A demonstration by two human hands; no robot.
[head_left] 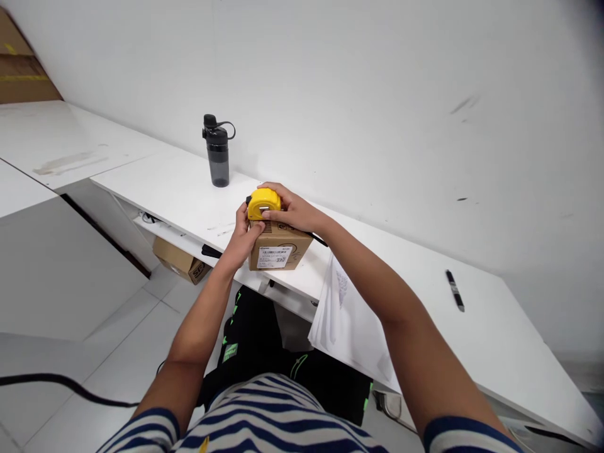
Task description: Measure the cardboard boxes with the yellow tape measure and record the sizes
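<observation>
Right hand (pixel 289 211) grasps a yellow tape measure (pixel 261 200) between thumb and fingers, atop a cardboard box (pixel 275 253); left hand (pixel 244 237) touches the box's corner, its hold unclear.

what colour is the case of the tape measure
The tape measure case is yellow, best seen in the head view.

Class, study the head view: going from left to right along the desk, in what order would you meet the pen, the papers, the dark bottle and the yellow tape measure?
Dark bottle → yellow tape measure → papers → pen
</observation>
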